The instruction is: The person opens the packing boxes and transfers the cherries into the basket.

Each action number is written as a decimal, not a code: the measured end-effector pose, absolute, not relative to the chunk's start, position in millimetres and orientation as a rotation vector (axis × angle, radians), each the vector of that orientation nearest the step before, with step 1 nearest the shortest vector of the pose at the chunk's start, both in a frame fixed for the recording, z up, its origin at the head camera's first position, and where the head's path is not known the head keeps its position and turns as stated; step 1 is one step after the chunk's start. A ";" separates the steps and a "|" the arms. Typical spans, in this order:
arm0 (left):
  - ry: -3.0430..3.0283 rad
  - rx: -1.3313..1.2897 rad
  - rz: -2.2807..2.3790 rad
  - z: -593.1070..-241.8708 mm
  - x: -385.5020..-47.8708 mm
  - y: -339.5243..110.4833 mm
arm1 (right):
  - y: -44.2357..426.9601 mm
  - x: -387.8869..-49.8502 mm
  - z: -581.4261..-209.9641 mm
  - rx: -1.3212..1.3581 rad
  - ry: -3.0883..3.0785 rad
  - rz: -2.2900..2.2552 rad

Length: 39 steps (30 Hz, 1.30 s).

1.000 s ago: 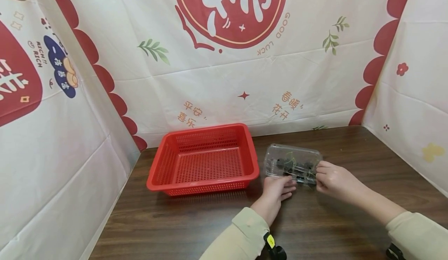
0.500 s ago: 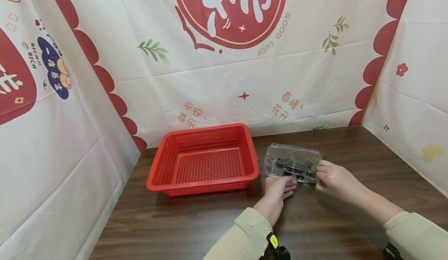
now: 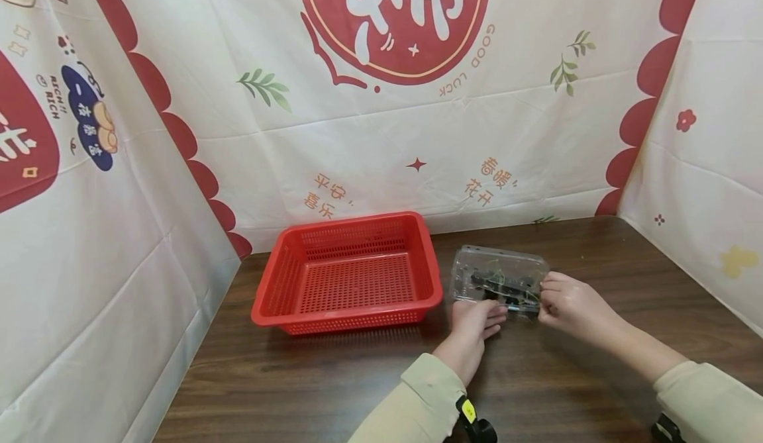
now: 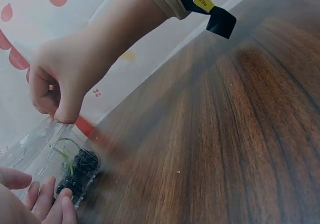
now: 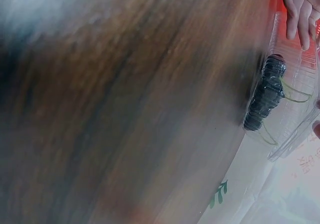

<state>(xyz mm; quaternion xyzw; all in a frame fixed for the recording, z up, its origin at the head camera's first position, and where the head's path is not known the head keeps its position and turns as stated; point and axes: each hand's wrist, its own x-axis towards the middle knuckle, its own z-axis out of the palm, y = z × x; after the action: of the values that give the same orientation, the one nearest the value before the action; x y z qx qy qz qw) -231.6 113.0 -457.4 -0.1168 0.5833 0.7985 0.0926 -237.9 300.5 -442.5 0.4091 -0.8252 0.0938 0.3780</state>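
Note:
A clear plastic clamshell box (image 3: 477,264) sits on the table to the right of a red basket (image 3: 334,317). Inside it lie several dark, bumpy fruits with thin green stems, which look like mulberries (image 5: 267,93). My left hand (image 3: 469,327) rests at the box's front left corner, its fingers fairly straight along the front wall. With thumb and fingers my right hand (image 3: 572,305) pinches the upper rim at the box's right end. The left wrist view shows that pinch from the side, above the fruit. Exactly how the lid's edges meet is hard to tell.
The dark wooden table (image 3: 310,383) reaches back to a white printed cloth (image 3: 369,125), which also hangs at both sides. The red basket has perforated walls, and no object shows inside it.
Both hands and the box stay nearly in place. My right fingers have shifted very slightly on the rim, and the left forearm has moved a little to the right.

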 end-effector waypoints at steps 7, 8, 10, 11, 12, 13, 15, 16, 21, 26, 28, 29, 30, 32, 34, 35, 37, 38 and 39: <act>1.742 -0.369 2.376 -456.6 -232.4 115.4 | 299.2 -238.3 -441.3 1.043 -2.100 0.252; 1.744 -0.372 2.377 -456.4 -232.5 115.6 | 298.9 -238.3 -441.1 1.041 -2.100 0.255; 1.743 -0.374 2.377 -456.3 -232.6 115.7 | 298.8 -238.1 -440.9 1.035 -2.107 0.260; 1.741 -0.376 2.378 -456.2 -232.7 115.6 | 298.8 -238.0 -441.1 1.037 -2.109 0.264; 1.743 -0.373 2.377 -456.4 -232.8 115.3 | 298.8 -238.0 -441.3 1.038 -2.112 0.266; 1.740 -0.373 2.375 -456.8 -232.8 114.9 | 298.7 -237.8 -441.7 1.042 -2.111 0.266; 1.739 -0.374 2.372 -457.8 -232.6 113.6 | 298.4 -237.5 -443.3 1.055 -2.099 0.244; 1.737 -0.376 2.370 -458.3 -232.5 112.9 | 298.2 -237.3 -444.2 1.061 -2.090 0.228; 1.729 -0.405 2.345 -459.6 -231.7 110.3 | 298.0 -235.7 -447.7 1.055 -2.047 0.136; 1.730 -0.417 2.332 -459.1 -232.3 109.0 | 298.7 -234.7 -446.9 1.026 -2.068 0.081; 1.733 -0.422 2.334 -459.1 -232.7 108.9 | 299.1 -234.3 -447.1 1.023 -2.070 0.058; 1.736 -0.418 2.339 -459.2 -232.6 109.0 | 299.4 -234.0 -447.3 1.027 -2.069 0.050; 1.736 -0.415 2.345 -459.2 -232.7 108.9 | 299.9 -233.8 -447.5 1.033 -2.069 0.050; 1.727 -0.422 2.351 -459.0 -233.0 108.9 | 301.2 -233.5 -448.1 1.044 -2.067 0.063; 1.721 -0.421 2.354 -458.7 -233.0 108.6 | 302.6 -233.0 -448.1 1.057 -2.075 0.102; 1.717 -0.421 2.355 -458.5 -233.0 108.7 | 303.5 -233.0 -448.2 1.062 -2.079 0.126; 1.714 -0.423 2.359 -458.1 -232.8 109.0 | 304.8 -233.2 -448.3 1.075 -2.079 0.167; 1.716 -0.420 2.361 -457.9 -232.4 109.5 | 305.5 -233.6 -448.5 1.088 -2.073 0.181; 1.719 -0.417 2.363 -457.8 -231.9 110.3 | 306.0 -234.0 -448.5 1.099 -2.067 0.191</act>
<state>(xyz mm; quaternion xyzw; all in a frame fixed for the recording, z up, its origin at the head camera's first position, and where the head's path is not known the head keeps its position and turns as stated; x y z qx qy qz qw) -231.9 110.3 -457.8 -0.1406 0.5798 0.7969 0.0947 -234.0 306.0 -448.5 0.4316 -0.8119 0.0749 0.3859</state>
